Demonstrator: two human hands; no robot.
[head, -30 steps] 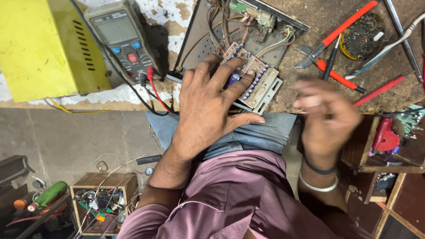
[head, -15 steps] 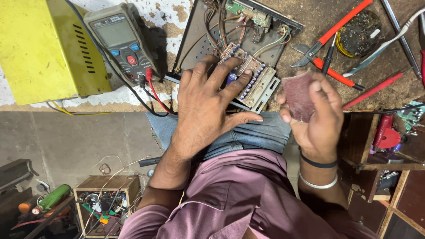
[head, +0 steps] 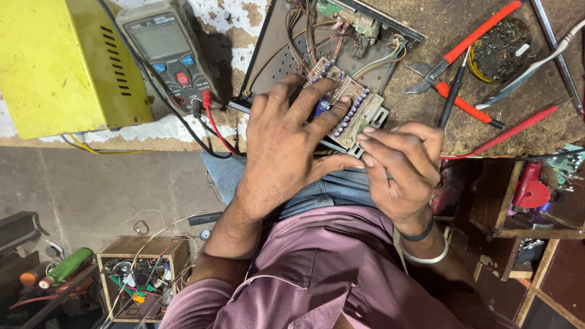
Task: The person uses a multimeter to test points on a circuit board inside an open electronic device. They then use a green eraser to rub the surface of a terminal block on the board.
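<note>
our left hand (head: 286, 152) lies flat and open, fingers spread, pressing down on the small rectangular circuit board with rows of blue components (head: 347, 106); it grips nothing, only holds the board in place. our right hand (head: 399, 167) sits just beside it with fingers curled together, fingertips (head: 365, 137) touching the near edge of the same board; whether they pinch anything small between them we cannot tell. a dark band and a silver bangle (head: 426, 254) circle the right wrist.

the board rests at the near edge of an open grey metal chassis tray with bundles of coloured wires (head: 274, 52), which lies on the worn brown workbench (head: 426, 73), partly over our lap in blue jeans.

to the left of the tray lies a grey handheld multimeter with red and black leads plugged in (head: 164, 52), and beyond it a yellow metal box with vent slots (head: 61, 67). to the right of the tray are red-handled pliers (head: 463, 61), a black pen-like tool (head: 452, 97), a red-handled screwdriver (head: 518, 128) and a round dark tin (head: 499, 49). down on the floor at the left stands a small wooden box filled with wires (head: 137, 280).
</note>
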